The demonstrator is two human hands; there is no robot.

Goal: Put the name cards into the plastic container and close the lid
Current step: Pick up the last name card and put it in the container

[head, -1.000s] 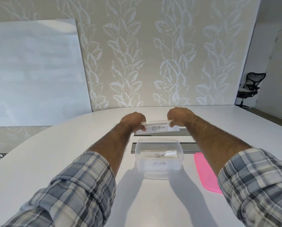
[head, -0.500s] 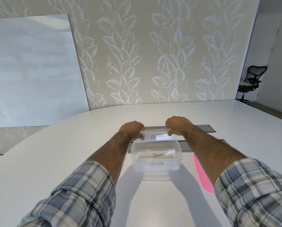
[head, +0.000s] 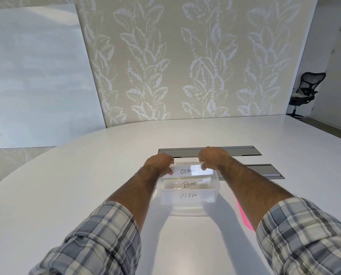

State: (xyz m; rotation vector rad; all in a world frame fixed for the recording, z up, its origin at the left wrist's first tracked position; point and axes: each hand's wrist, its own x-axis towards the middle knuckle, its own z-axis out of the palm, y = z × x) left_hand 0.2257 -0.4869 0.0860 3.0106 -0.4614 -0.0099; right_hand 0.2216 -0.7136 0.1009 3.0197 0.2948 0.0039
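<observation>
The OSTRICH name card [head: 188, 171] is being pinched at its two short ends, by the left hand [head: 160, 163] and the right hand [head: 212, 160], over the far end of the plastic container [head: 187, 203]. It is being judged light, stiff and slippery, so end grips are suiting it. The BEAR card [head: 188, 184] and ZEBRA card [head: 188, 195] are lying inside; the pink lid [head: 245, 220] is waiting on the table [head: 86, 185].

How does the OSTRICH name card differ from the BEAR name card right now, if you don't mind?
The OSTRICH card is gripped at its ends by the left hand and right hand; nothing touches the BEAR card. OSTRICH sits at the container's far rim, BEAR lower inside. Both are white, handwritten in black.
</observation>
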